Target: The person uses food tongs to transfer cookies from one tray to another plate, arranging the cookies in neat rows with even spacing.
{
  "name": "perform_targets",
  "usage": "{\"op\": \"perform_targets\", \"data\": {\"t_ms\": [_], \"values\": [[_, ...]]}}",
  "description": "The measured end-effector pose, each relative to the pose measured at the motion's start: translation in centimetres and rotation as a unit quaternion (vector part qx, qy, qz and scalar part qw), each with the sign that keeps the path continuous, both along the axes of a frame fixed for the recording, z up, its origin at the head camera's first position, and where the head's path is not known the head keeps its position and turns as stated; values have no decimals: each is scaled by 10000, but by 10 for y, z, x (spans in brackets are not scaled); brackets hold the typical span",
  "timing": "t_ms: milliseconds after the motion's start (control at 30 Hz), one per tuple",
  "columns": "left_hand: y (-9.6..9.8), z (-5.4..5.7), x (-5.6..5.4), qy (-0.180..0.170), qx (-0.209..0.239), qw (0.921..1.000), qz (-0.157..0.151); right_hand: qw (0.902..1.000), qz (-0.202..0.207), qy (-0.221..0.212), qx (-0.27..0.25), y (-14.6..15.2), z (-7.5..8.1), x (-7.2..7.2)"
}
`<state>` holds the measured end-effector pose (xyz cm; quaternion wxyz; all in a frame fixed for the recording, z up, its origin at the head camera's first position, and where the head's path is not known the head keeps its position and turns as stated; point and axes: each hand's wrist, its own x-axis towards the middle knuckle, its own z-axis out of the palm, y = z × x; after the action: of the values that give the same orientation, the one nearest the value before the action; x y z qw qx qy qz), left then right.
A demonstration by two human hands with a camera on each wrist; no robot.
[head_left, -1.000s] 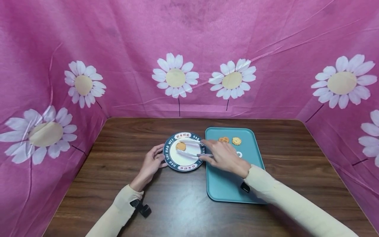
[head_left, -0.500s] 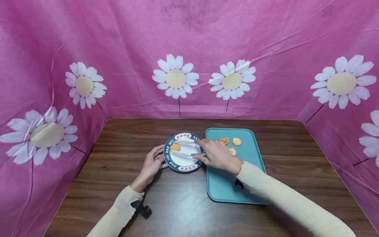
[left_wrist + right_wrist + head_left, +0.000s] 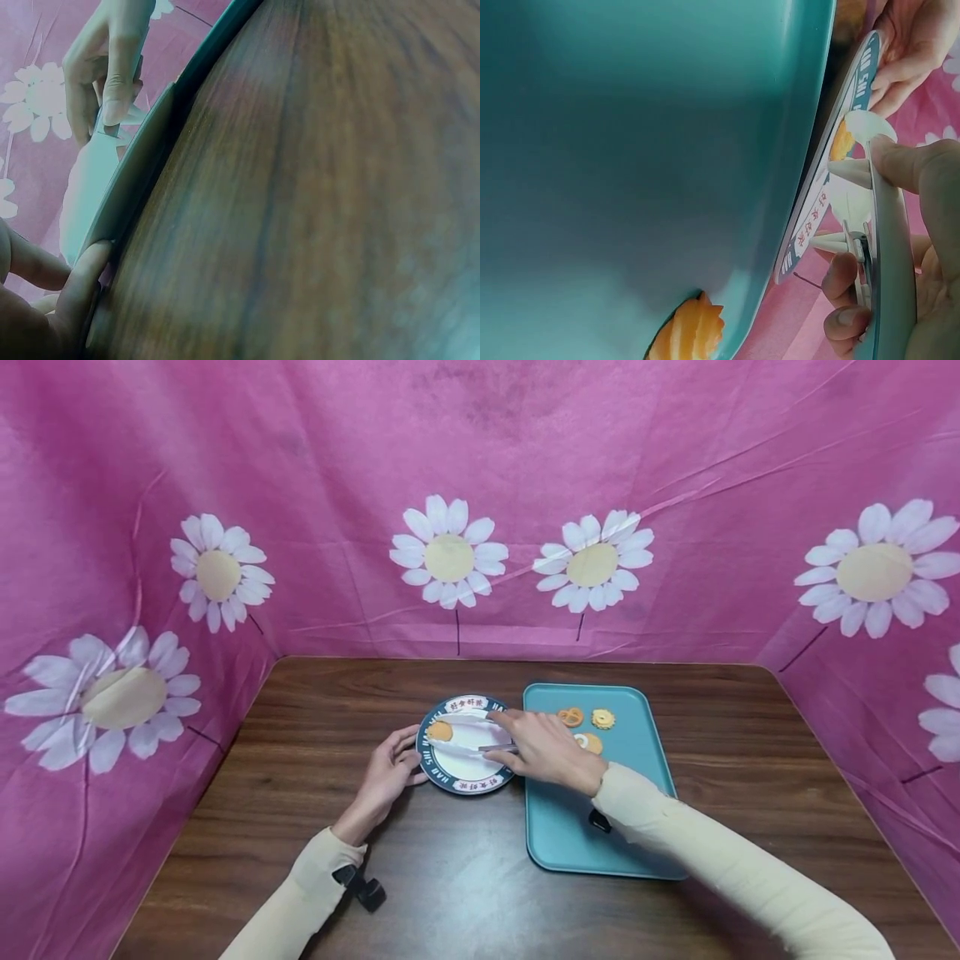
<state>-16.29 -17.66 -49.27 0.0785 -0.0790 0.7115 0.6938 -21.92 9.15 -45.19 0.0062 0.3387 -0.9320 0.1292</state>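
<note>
At the left of the plate (image 3: 433, 768), which has a dark lettered rim and a white middle, my left hand (image 3: 384, 777) pinches the rim between thumb and fingers. My right hand (image 3: 551, 752) grips white tongs (image 3: 891, 247) that reach over the plate from the right. Between the tongs' spread tips lies a round golden cookie (image 3: 439, 731), near the plate's left rim. Whether the tips squeeze the cookie is hard to tell. In the right wrist view, one tong tip partly covers the cookie.
A teal tray (image 3: 592, 835) lies right of the plate, under my right forearm. It bears a pretzel-shaped cookie (image 3: 571, 717), a scalloped cookie (image 3: 603, 718) and a round cookie with a white ring (image 3: 591, 743), partly behind my hand. Pink flowered cloth (image 3: 337, 527) surrounds the wooden table (image 3: 450, 877).
My right hand has moved left with the tongs. The cookie on the plate has shifted left from near the middle to the rim. My left hand stays at the plate.
</note>
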Motion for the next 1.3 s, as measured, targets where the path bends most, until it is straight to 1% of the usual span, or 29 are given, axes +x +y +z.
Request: {"op": "perform_targets", "data": {"t_ms": [467, 733, 900, 1067, 1167, 1300], "values": [[0, 1, -2, -1, -11, 10000, -72, 9999, -3, -65, 119, -1, 4, -3], [1, -1, -2, 12, 69, 10000, -67, 9994, -118, -316, 37, 2, 1, -1], [2, -1, -2, 24, 73, 10000, -58, 9997, -157, -192, -33, 6, 0, 1], [1, 1, -1, 7, 62, 10000, -67, 9995, -172, 23, -259, 14, 5, 7], [1, 1, -1, -9, 66, 10000, -69, 9991, -206, 152, -331, 21, 8, 10], [0, 1, -1, -4, 42, 10000, -38, 9988, -241, 221, -371, 31, 11, 15]]}}
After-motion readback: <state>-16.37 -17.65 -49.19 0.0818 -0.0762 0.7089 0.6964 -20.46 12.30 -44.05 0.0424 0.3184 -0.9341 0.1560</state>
